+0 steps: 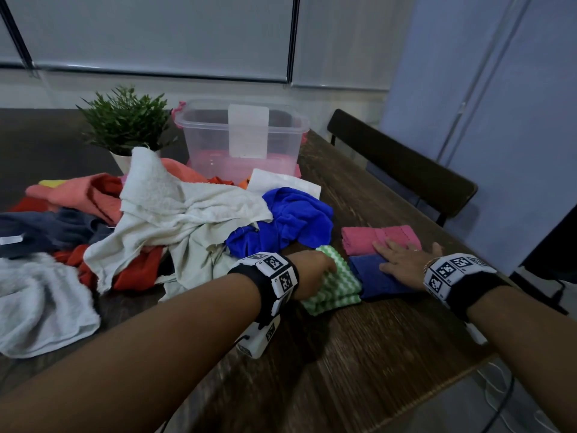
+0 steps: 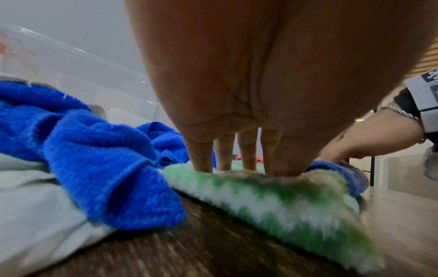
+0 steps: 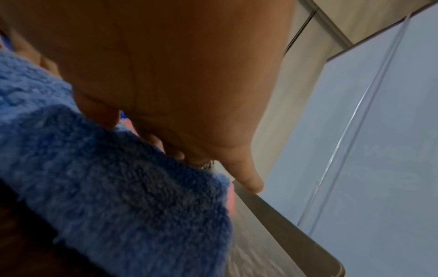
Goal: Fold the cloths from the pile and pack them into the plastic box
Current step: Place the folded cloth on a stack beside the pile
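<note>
A folded green-and-white cloth [image 1: 335, 289] [image 2: 284, 206] lies on the wooden table [image 1: 359, 354] near the front. My left hand [image 1: 315, 268] [image 2: 246, 153] presses down on its far end with straight fingers. To its right lie a folded dark blue cloth [image 1: 374, 282] [image 3: 118, 187] and, behind that, a folded pink cloth [image 1: 365, 240]. My right hand [image 1: 402, 259] [image 3: 189, 93] rests flat on the dark blue cloth, fingertips reaching the pink one. The clear plastic box [image 1: 203, 142] stands at the back, behind the pile.
The unfolded pile spreads over the left half: a white cloth [image 1: 175, 210], a royal blue cloth [image 1: 296, 220] [image 2: 94, 159], red, orange and navy ones, and a grey cloth [image 1: 40, 301]. A potted plant [image 1: 125, 120] stands back left. A dark chair [image 1: 402, 164] stands past the table's right edge.
</note>
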